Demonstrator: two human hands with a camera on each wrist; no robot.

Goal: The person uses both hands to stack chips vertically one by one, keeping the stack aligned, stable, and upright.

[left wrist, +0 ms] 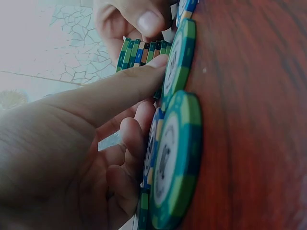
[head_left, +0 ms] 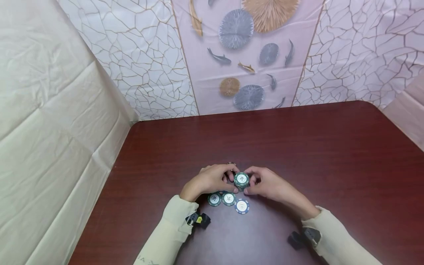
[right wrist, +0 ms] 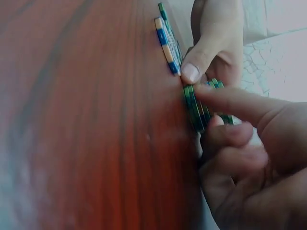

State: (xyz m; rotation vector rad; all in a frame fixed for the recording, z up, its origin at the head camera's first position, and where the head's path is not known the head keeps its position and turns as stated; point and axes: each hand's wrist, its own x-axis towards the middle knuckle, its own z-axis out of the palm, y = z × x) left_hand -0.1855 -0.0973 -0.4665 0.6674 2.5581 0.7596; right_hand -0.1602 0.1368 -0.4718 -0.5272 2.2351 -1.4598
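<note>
A stack of poker chips, topped by a green chip marked 20, stands on the table between both hands. My left hand holds the stack's left side, its thumb low at the near side and the index finger curled toward the far side. From the right, my right hand grips it too, thumb and bent fingers around the edge. Green, blue and dark edges show in the stack in the left wrist view. Both thumbs lie along the stack in the right wrist view.
Two green chips, a left one and a right one, lie flat before the left hand. A blue chip marked 10 lies nearer me. Another chip peeks out behind the left fingers. The reddish-brown table meets a patterned cloth at its back.
</note>
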